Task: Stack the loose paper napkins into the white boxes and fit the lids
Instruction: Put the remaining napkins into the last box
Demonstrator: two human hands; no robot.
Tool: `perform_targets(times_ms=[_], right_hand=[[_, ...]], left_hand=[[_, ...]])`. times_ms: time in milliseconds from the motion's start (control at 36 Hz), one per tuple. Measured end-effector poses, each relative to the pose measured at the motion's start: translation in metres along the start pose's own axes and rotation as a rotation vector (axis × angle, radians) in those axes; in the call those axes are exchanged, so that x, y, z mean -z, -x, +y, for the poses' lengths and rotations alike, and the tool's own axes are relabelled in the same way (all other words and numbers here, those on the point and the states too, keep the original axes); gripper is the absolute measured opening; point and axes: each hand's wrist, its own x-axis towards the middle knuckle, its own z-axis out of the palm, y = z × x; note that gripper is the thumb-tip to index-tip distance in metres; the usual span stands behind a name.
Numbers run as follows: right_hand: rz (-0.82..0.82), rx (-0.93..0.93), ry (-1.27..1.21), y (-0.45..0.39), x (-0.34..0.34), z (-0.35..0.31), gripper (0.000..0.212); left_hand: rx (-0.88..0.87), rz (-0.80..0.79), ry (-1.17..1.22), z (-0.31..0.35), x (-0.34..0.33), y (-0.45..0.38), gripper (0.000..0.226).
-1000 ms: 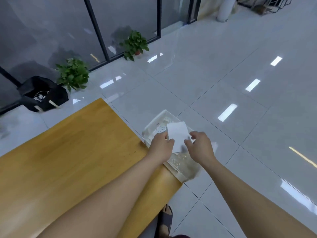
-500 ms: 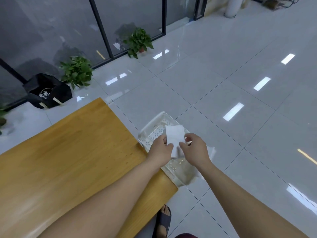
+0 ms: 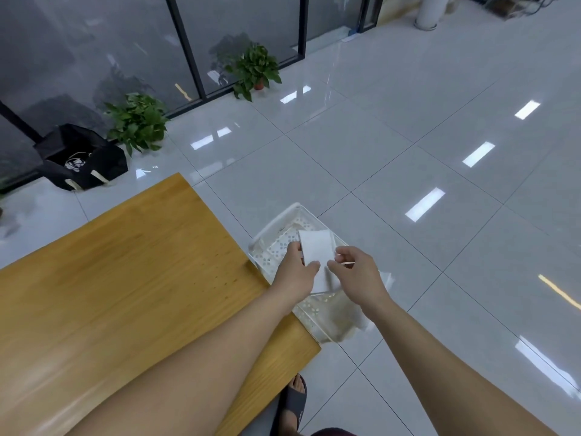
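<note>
A: What's around the work?

B: A wooden table (image 3: 125, 294), two potted plants (image 3: 138, 121), a black bag (image 3: 81, 158) on the tiled floor (image 3: 408, 152).

A: And the napkin?

B: The napkin (image 3: 316, 253) hangs over the white perforated basket (image 3: 276, 221) by the table's corner, long axis running away from the person. The left hand (image 3: 297, 272) pinches its left edge; the right hand (image 3: 355, 272), fingers curled, pinches its near right edge.
</note>
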Motion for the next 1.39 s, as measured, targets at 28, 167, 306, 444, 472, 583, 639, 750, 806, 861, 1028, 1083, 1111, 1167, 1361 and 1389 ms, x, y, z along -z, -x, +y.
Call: perform_targets(times_ms=[28, 167, 306, 444, 472, 583, 639, 750, 806, 861, 1028, 1083, 1111, 1167, 1361, 1389], right_hand=[[-0.011, -0.007, 0.001, 0.0, 0.002, 0.0, 0.031], [0.037, 0.138, 0.201, -0.001, 0.014, -0.002, 0.055], [-0.066, 0.266, 0.171, -0.007, 0.026, -0.027, 0.067], [-0.228, 0.179, 0.057, -0.014, 0.029, -0.055, 0.053], [-0.251, 0.168, 0.026, -0.015, 0.028, -0.057, 0.039], [-0.26, 0.203, 0.025, -0.018, 0.025, -0.059, 0.01], [-0.263, 0.192, -0.04, -0.017, 0.024, -0.058, 0.01], [-0.214, 0.141, -0.212, -0.014, 0.017, -0.054, 0.015], [-0.26, 0.133, -0.206, -0.009, 0.01, -0.05, 0.019], [-0.304, 0.145, -0.141, -0.004, 0.004, -0.046, 0.021], [-0.215, 0.088, -0.094, 0.006, 0.001, -0.039, 0.017], [-0.228, 0.081, -0.132, 0.012, -0.001, -0.04, 0.015], [-0.241, 0.089, -0.138, 0.015, -0.003, -0.041, 0.016], [-0.26, 0.107, -0.138, 0.022, -0.009, -0.044, 0.017], [-0.285, 0.234, -0.03, 0.034, -0.043, -0.062, 0.006], [-0.304, 0.255, -0.02, 0.035, -0.05, -0.065, 0.005]], left_hand=[[-0.008, -0.006, -0.007, -0.001, 0.0, 0.0, 0.036], [-0.043, -0.008, 0.062, 0.001, 0.005, 0.002, 0.031], [-0.074, -0.127, 0.075, 0.013, 0.025, 0.004, 0.04], [-0.108, -0.279, -0.024, 0.03, 0.05, 0.01, 0.04], [-0.112, -0.292, -0.054, 0.033, 0.054, 0.011, 0.039], [-0.102, -0.255, -0.025, 0.035, 0.072, 0.012, 0.035], [-0.082, -0.146, 0.068, 0.028, 0.08, 0.013, 0.037], [0.079, -0.117, 0.492, 0.008, 0.079, 0.022, 0.037], [0.134, -0.145, 0.631, 0.004, 0.069, 0.031, 0.037], [0.11, -0.128, 0.652, 0.006, 0.059, 0.04, 0.032], [-0.078, 0.072, 0.458, 0.003, 0.053, 0.05, 0.024], [-0.064, 0.076, 0.462, -0.003, 0.06, 0.051, 0.028], [-0.06, 0.066, 0.458, -0.007, 0.063, 0.052, 0.029], [-0.059, 0.038, 0.452, -0.014, 0.072, 0.055, 0.031], [-0.062, 0.117, 0.478, -0.035, 0.113, 0.072, 0.023], [-0.074, 0.144, 0.453, -0.039, 0.121, 0.075, 0.024]])
